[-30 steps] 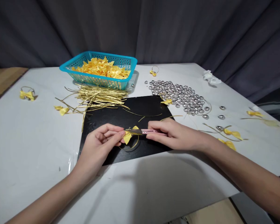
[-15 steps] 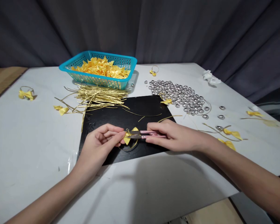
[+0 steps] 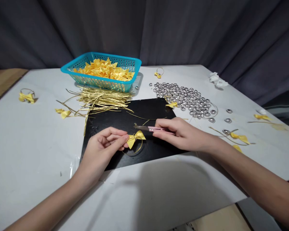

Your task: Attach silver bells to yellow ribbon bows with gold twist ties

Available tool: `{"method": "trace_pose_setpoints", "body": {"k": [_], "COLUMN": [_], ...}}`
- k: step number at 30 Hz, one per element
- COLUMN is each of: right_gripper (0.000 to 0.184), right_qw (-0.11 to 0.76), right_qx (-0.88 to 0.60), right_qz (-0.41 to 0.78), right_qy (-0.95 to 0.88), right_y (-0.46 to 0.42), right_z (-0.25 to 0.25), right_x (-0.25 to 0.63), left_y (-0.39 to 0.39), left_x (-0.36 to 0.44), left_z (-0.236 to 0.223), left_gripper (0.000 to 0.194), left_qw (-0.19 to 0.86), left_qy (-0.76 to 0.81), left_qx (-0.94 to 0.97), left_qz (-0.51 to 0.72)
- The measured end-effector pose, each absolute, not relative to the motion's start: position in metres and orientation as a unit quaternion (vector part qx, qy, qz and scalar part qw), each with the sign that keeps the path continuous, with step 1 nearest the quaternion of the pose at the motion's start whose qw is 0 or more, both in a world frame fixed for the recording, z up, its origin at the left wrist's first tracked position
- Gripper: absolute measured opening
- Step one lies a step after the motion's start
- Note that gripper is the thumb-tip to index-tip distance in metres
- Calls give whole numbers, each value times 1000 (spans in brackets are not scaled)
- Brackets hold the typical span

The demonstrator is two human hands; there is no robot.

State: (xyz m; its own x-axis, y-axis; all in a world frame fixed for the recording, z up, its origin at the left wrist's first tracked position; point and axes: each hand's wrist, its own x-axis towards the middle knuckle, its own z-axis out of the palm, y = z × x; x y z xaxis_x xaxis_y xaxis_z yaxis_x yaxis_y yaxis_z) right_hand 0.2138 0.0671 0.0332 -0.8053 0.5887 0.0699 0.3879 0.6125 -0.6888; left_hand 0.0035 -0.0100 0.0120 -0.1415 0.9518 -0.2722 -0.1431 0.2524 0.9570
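Observation:
Between the thumb and fingers of my left hand [image 3: 110,142] is one side of a yellow ribbon bow [image 3: 136,138]. A loop of thin gold cord [image 3: 137,152] hangs from the bow over the black board [image 3: 159,152]. My right hand [image 3: 174,132] grips small pink-handled thread snips [image 3: 156,129]. Their blades are closed, just above and to the right of the bow, apart from it. A tiny gold scrap [image 3: 135,125] shows at the blade tips; whether it is caught between them I cannot tell.
A turquoise basket [image 3: 125,84] of yellow bows stands at the back. Before it lies a pile of gold cords [image 3: 103,99]. Silver heart-like beads [image 3: 185,98] are heaped at the right. Looped bows [image 3: 27,97] and crumpled white tissue [image 3: 218,80] lie farther out.
My right hand has drawn the snips up and back from the bow, and their spread blades have closed. My left hand still pinches the bow in about the same place.

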Motion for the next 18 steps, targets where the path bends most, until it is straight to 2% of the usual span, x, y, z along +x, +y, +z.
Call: {"method": "trace_pose_setpoints", "body": {"k": [5, 10, 12, 15, 18], "right_gripper": [33, 26, 27, 30, 31], "right_qw": [141, -6, -38, -11, 101], "right_qx": [-358, -433, -425, -399, -357], "right_qz": [292, 98, 20, -46, 3], "right_qy": [-876, -896, -904, -916, -929], "right_y": [76, 81, 81, 77, 68], "right_z": [34, 29, 29, 30, 28], "right_x": [219, 221, 221, 221, 217], "left_y": [-10, -10, -10, -10, -10], "left_x": [5, 4, 5, 6, 8], "left_z": [12, 11, 11, 13, 15], "left_gripper": [15, 17, 17, 18, 18], "left_qw": [547, 539, 537, 531, 526], "left_qy": [574, 576, 578, 584, 587], "left_qx": [365, 371, 373, 375, 381], "left_qz": [488, 490, 489, 487, 483]}}
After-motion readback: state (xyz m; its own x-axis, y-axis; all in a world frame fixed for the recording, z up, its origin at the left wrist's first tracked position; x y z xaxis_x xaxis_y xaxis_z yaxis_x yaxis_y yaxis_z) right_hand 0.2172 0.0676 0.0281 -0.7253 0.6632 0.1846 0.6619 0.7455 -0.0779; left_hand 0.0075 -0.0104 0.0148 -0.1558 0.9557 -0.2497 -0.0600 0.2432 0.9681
